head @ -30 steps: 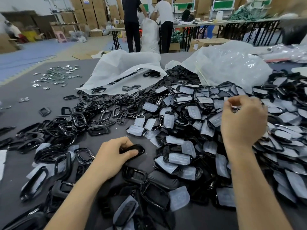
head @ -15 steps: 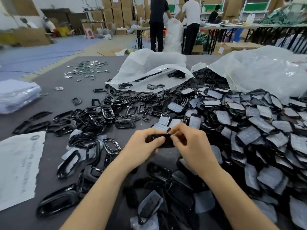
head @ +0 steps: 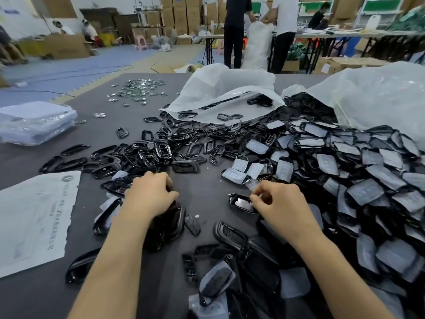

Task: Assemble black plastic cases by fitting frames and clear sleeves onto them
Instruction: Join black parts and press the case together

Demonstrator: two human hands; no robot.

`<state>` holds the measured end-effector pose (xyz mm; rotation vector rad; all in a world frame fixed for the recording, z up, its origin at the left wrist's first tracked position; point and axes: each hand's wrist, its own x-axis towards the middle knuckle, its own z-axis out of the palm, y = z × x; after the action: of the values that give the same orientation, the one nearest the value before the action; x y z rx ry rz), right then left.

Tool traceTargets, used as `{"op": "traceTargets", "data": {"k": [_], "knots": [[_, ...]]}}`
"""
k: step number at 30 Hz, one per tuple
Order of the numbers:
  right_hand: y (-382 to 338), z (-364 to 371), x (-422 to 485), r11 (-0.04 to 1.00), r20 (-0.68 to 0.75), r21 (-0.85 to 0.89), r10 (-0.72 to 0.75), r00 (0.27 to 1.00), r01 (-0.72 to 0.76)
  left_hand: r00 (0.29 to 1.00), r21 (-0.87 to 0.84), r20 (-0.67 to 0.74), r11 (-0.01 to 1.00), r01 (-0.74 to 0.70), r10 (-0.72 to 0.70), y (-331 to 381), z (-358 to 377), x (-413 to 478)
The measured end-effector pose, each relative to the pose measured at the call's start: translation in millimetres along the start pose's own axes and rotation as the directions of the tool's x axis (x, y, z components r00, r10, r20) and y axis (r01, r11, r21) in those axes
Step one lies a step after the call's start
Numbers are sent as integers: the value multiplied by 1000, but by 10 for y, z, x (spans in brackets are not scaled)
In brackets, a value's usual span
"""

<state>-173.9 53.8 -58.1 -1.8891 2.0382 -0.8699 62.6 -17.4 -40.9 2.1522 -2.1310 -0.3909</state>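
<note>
On my feed, right hand (head: pixel 284 207) pinches a glossy black case (head: pixel 240 202); left hand (head: pixel 149 194) curled over black parts (head: pixel 171 224), can't tell if it's holding any.

1. Bright, even indoor light; only soft, faint shadows lie on the bench (head: pixel 207 187).
2. White glints sit on the glossy case (head: pixel 241 202), and there is a pale sheen on the clear bag (head: pixel 379 100).
3. Wide-angle bending: the floor (head: pixel 69 70) and the bench edges curve toward the corners.
4. The far left is smeared; the bottom edge is soft.
</note>
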Motion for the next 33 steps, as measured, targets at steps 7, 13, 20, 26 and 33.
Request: {"op": "traceTargets", "data": {"k": [7,13,20,26,33], "knots": [[-76,12,-44,994,-7,-103,-48,999,47,998,-105,-16,993,-59,57,129,99,-64],[-411,21,-193,932,-104,-98,-358,928,349,990,-199,-130,976,-84,59,125,76,-40],[-589,387,-312,850,356,-85,-462,813,520,934,-445,-331,851,-277,131,260,130,6],[-618,421,-268,877,317,-136,-401,859,460,942,-419,-289,863,-284,170,265,291,58],[-589,377,-259,894,227,-158,-381,896,420,941,-723,-320,615,-316,107,379,292,41]]}}
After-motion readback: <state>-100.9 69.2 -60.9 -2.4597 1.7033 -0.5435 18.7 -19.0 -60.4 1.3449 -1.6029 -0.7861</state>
